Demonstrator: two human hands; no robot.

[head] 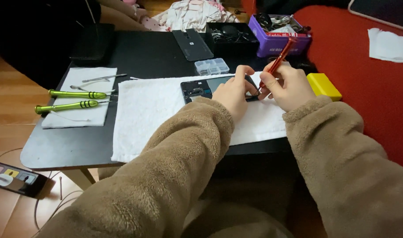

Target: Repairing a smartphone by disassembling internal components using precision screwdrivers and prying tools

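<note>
Between the two hands, on a white terry towel (153,110) spread over the black bench (139,57), lies an opened dark smartphone with its back removed (201,87), inner parts facing up; the towel appears to cushion it and catch small parts.

Left hand (233,90): fingers (242,72) curled and pressed down on the phone's right portion, apparently steadying it. Sleeve of brown fleece.

Right hand (289,86): fingers closed narrowly round a slim red metal screwdriver (278,59), held tilted, handle up and away, tip down at the phone's right edge just beside the left fingers. Whether the tip sits in a screw cannot be told.

Just beyond the fingers: small clear plastic compartment box (212,66), probably for screws. Farther beyond it: flat black phone back cover (192,44), laid aside; black tray of cables (231,34); purple plastic box of oddments (278,37).

Just right of the right hand: yellow rectangular block (324,86), at the bench's edge against a red cushioned seat (364,83).

Well to the left of the fingers: white cloth sheet (80,94) carrying two green-handled screwdrivers (73,100), side by side, and metal tweezers (103,79), laid out within reach.

Down on the wooden floor (7,105), far left: another phone with a lit screen (16,178), cabled.
</note>
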